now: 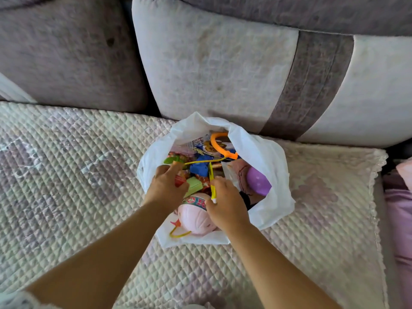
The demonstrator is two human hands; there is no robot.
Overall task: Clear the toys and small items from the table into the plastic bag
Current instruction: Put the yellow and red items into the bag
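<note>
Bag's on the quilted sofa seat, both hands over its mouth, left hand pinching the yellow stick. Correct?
Not quite: the head view shows the right hand pinching the yellow stick, not the left hand. The plastic bag does sit on the quilted sofa seat, both hands over its mouth.

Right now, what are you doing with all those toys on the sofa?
A person is packing toys into a white plastic bag that sits open on a quilted sofa cover. The right hand pinches a thin yellow stick, and the left hand reaches in among the toys. The bag already holds a pink ball, a purple egg and an orange ring.
</note>
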